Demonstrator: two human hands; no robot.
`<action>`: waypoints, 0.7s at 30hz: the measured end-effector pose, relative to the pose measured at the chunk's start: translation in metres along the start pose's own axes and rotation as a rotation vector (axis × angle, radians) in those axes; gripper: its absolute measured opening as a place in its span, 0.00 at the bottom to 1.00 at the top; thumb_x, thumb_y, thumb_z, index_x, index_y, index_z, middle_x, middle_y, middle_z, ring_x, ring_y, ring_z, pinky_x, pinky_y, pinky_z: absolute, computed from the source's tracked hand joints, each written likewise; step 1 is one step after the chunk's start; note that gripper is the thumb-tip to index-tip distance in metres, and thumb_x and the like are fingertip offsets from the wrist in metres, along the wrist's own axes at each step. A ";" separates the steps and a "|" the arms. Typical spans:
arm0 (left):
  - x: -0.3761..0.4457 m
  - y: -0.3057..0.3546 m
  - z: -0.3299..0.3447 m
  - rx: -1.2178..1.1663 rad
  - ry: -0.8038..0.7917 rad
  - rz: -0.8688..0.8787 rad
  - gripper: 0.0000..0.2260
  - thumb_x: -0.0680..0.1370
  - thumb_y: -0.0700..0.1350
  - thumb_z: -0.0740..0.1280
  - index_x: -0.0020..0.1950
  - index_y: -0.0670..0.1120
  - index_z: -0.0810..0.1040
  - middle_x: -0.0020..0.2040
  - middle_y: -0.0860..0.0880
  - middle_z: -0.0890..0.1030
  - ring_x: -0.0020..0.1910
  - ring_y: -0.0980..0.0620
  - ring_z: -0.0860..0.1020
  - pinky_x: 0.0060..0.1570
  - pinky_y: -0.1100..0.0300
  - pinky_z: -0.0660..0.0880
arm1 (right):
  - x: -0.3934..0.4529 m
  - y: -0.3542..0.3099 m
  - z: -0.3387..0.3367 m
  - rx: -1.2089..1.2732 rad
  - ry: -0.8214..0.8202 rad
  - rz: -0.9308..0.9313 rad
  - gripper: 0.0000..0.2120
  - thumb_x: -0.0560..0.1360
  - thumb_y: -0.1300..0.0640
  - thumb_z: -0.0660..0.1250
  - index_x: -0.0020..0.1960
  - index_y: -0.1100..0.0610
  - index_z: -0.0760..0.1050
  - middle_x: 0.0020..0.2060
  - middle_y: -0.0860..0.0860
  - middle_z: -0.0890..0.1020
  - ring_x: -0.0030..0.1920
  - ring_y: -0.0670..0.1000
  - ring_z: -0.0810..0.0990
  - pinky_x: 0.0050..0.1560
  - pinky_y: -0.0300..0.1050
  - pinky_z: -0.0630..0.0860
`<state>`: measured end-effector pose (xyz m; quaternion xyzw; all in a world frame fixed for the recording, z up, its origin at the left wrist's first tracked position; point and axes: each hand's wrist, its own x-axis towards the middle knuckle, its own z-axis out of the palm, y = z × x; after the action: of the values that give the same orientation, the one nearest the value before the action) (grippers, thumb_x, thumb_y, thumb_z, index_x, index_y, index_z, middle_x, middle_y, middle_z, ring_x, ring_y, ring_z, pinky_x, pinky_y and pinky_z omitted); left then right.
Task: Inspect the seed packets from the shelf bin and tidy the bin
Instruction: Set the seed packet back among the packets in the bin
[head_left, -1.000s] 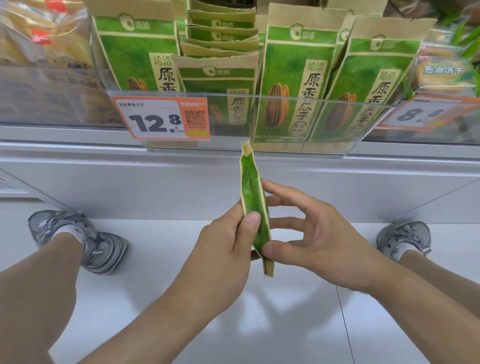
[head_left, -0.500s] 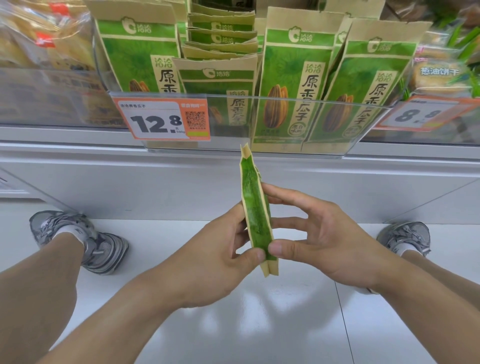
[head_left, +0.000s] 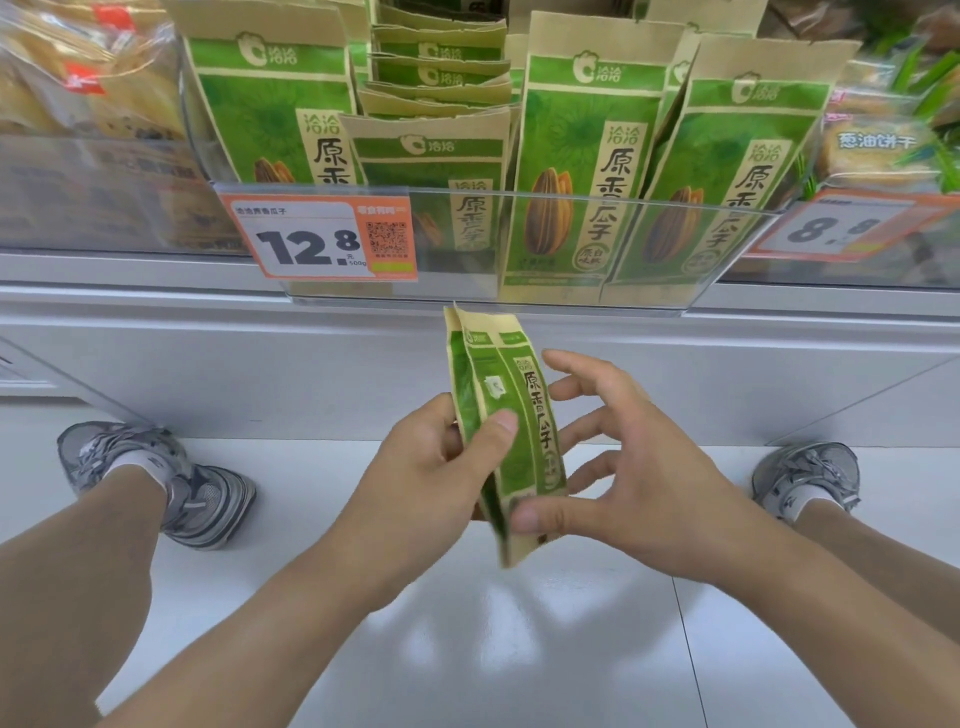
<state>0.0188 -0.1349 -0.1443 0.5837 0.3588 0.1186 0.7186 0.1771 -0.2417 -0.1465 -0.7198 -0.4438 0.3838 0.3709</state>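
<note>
I hold one green and tan seed packet (head_left: 506, 415) upright below the shelf, turned so its side gusset and part of its printed front show. My left hand (head_left: 431, 467) grips it from the left, thumb pressed on the gusset. My right hand (head_left: 623, 467) has its thumb against the packet's lower edge while its fingers are spread apart behind the packet. Above, the clear shelf bin (head_left: 519, 249) holds several matching seed packets (head_left: 587, 156), some upright at the front and some lying stacked at the back.
An orange price tag (head_left: 317, 239) reading 12.8 hangs on the bin's front. Bagged snacks (head_left: 78, 88) sit in the bin to the left and biscuit packs (head_left: 878, 145) to the right. My grey shoes (head_left: 156, 478) stand on the white floor (head_left: 519, 649).
The packet has rotated from edge-on so its printed front now shows. My left thumb moved up the gusset, and my right fingers spread open behind the packet.
</note>
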 end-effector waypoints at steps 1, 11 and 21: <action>0.001 -0.001 0.000 0.038 0.043 0.006 0.11 0.83 0.47 0.62 0.62 0.46 0.78 0.49 0.50 0.87 0.46 0.49 0.86 0.50 0.47 0.84 | 0.001 0.000 0.000 -0.003 0.024 0.020 0.50 0.55 0.33 0.78 0.72 0.30 0.59 0.59 0.33 0.71 0.52 0.42 0.80 0.46 0.41 0.81; 0.001 -0.008 0.005 -0.006 -0.017 -0.040 0.16 0.79 0.54 0.64 0.56 0.43 0.81 0.47 0.46 0.87 0.47 0.48 0.86 0.51 0.49 0.82 | 0.004 -0.001 -0.007 0.268 0.145 0.082 0.16 0.71 0.47 0.71 0.51 0.56 0.79 0.43 0.55 0.87 0.41 0.59 0.86 0.39 0.54 0.84; 0.003 -0.010 0.008 -0.089 0.103 -0.052 0.12 0.82 0.47 0.63 0.49 0.40 0.82 0.43 0.45 0.87 0.39 0.51 0.85 0.39 0.61 0.78 | 0.005 -0.010 -0.001 0.341 0.124 0.129 0.20 0.77 0.46 0.65 0.46 0.65 0.77 0.36 0.56 0.86 0.36 0.52 0.85 0.35 0.45 0.82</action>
<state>0.0233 -0.1418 -0.1539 0.5350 0.4048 0.1457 0.7271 0.1759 -0.2337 -0.1387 -0.6958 -0.3016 0.4311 0.4889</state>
